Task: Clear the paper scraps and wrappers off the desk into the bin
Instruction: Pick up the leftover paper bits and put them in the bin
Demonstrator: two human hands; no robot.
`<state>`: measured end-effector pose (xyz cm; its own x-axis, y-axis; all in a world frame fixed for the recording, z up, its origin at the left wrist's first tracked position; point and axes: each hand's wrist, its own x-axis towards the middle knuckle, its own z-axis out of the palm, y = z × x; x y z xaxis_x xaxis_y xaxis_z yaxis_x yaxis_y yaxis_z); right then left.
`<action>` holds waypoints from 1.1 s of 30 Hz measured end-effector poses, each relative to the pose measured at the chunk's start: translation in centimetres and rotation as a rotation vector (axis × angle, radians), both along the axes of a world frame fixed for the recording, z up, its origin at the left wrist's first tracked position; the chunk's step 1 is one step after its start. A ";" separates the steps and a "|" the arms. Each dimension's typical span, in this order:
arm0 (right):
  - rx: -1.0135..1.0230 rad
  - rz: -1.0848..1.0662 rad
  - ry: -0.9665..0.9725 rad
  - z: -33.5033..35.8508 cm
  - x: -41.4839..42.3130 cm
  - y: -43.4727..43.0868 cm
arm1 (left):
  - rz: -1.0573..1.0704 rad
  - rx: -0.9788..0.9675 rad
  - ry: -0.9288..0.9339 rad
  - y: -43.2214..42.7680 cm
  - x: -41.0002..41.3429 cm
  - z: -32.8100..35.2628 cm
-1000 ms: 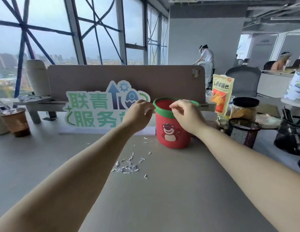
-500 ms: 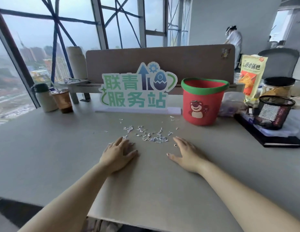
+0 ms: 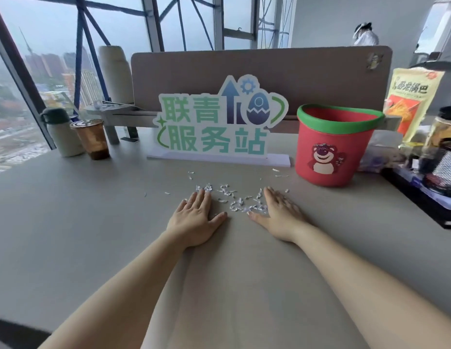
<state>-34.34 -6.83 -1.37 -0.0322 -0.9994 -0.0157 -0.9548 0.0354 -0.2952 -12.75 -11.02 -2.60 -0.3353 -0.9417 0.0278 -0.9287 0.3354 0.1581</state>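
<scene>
On my feed both hands lie flat on the desk [image 3: 93,222], palms down: left hand [image 3: 194,217] and right hand [image 3: 279,215] have straight, slightly spread fingers and hold nothing. The scraps [image 3: 237,202] sit mostly in a loose scatter between them, some right up against the right hand's inner edge and a few at the left fingertips, with strays out toward the sign [image 3: 219,122]. The bin [image 3: 332,152] stands upright beside the sign, just beyond the right hand.
</scene>
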 end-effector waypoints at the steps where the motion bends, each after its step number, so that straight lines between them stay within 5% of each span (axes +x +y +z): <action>1: -0.011 0.019 0.000 -0.1 0.2 -0.9 | -0.010 -0.004 0.003 -0.7 -0.3 0.0; 8: -0.190 -0.085 -0.168 -1.1 -1.3 -6.3 | 0.024 -0.064 0.067 -5.5 -2.2 0.0; 16: -0.063 -0.274 -0.027 -1.1 -3.1 -10.9 | 0.236 -0.055 0.113 -8.3 -2.0 0.2; 23: -0.029 -0.061 0.001 -0.3 -3.6 -13.1 | 0.237 0.000 0.064 -11.0 -1.6 0.1; 33: -0.002 0.253 -0.353 0.1 -2.3 -8.7 | -0.133 0.045 0.066 -7.3 -2.1 0.9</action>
<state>-36.66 -15.53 -1.25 0.2209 -0.9751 0.0200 -0.7740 -0.1878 -0.6047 -14.86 -18.32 -1.65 -0.4556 -0.8901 0.0126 -0.8638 0.4455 0.2354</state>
